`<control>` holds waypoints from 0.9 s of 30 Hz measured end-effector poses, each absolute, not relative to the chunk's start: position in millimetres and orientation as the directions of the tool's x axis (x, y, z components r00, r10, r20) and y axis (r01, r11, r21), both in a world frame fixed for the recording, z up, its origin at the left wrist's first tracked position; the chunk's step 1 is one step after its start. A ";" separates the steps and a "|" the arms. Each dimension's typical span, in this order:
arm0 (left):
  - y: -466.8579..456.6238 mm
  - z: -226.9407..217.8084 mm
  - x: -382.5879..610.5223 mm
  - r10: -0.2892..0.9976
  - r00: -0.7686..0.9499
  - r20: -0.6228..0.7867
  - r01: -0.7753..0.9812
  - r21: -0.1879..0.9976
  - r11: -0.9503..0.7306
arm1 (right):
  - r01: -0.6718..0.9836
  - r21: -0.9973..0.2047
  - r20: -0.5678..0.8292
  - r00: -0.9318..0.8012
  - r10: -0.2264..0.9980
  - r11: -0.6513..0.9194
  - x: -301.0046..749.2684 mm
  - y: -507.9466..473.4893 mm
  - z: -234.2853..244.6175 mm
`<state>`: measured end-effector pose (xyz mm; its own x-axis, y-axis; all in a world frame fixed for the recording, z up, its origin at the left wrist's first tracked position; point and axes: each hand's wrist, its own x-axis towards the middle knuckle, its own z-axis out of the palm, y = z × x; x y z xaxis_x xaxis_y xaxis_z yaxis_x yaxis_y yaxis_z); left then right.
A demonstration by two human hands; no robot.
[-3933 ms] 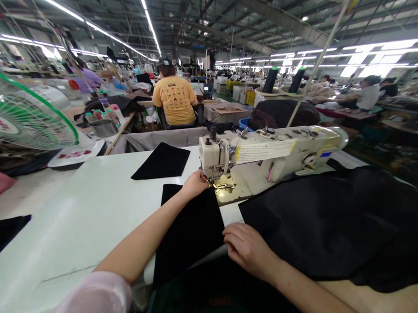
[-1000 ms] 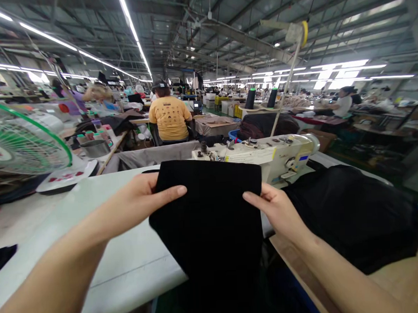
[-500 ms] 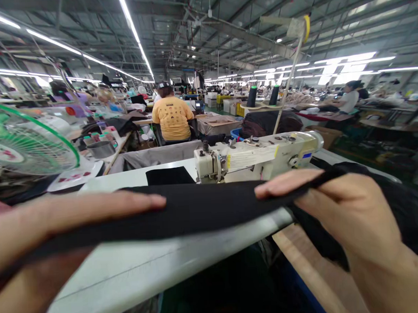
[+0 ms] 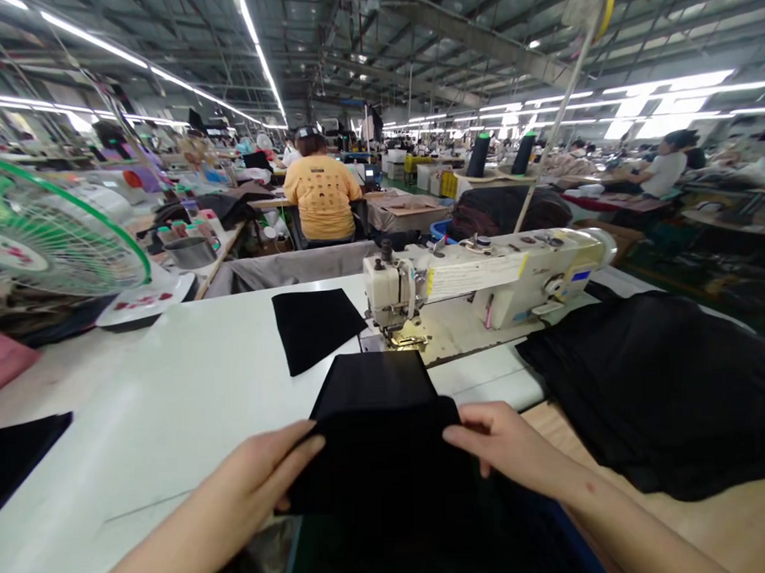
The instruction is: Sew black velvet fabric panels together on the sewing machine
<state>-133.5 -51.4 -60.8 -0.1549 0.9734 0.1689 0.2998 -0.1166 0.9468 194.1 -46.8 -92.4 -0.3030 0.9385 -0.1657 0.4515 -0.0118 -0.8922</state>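
Observation:
A black fabric piece (image 4: 378,405) lies over the near edge of the white sewing table (image 4: 172,414), its far end flat on the table just in front of the sewing machine (image 4: 477,282). My left hand (image 4: 264,477) grips its near left corner, thumb on top. My right hand (image 4: 497,442) pinches its near right corner. Both hands sit at the table's front edge. A second, smaller black fabric piece (image 4: 314,327) rests on the table to the left of the machine's needle end.
A heap of black fabric (image 4: 666,384) covers the right side of the table. A green-rimmed fan (image 4: 44,234) stands at the left. Another black piece (image 4: 15,450) pokes in at the far left edge. A person in a yellow shirt (image 4: 321,196) sits ahead, back turned.
The black piece was held up in the air with both hands, then swung level; now it is laid down on the table in front of the machine, still held at its near corners.

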 end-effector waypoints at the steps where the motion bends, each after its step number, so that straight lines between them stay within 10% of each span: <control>1: -32.2 -63.0 -130.6 0.987 -0.083 0.140 0.376 0.921 -0.099 | 0.470 -0.882 -0.114 -0.254 0.961 0.020 189.6 -32.2 -99.2; 8: 67.1 -95.4 -94.1 0.994 0.065 0.087 0.936 0.339 -0.091 | 0.606 -0.787 0.141 -0.006 0.990 0.116 163.0 54.4 -137.5; 18: 67.5 -106.5 -102.2 0.990 0.049 0.132 0.771 0.625 -0.121 | 0.383 -0.920 0.094 0.004 0.996 0.085 162.7 69.2 -148.7; 22: 38.2 -91.2 -109.3 0.988 -0.006 0.152 0.308 0.941 -0.143 | 0.147 -0.987 0.058 -0.092 0.994 0.071 166.8 51.9 -136.6; 27: 10.3 -73.9 -107.5 0.992 -0.093 0.089 -0.049 0.994 -0.093 | -0.121 -0.985 0.125 -0.002 0.992 0.123 170.1 26.9 -115.6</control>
<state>-107.5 10.3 -73.9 -0.0926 0.9918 0.0886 -0.0489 -0.0934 0.9944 170.1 26.9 -115.6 -0.0018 0.9922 0.1246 -0.1209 0.1234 -0.9850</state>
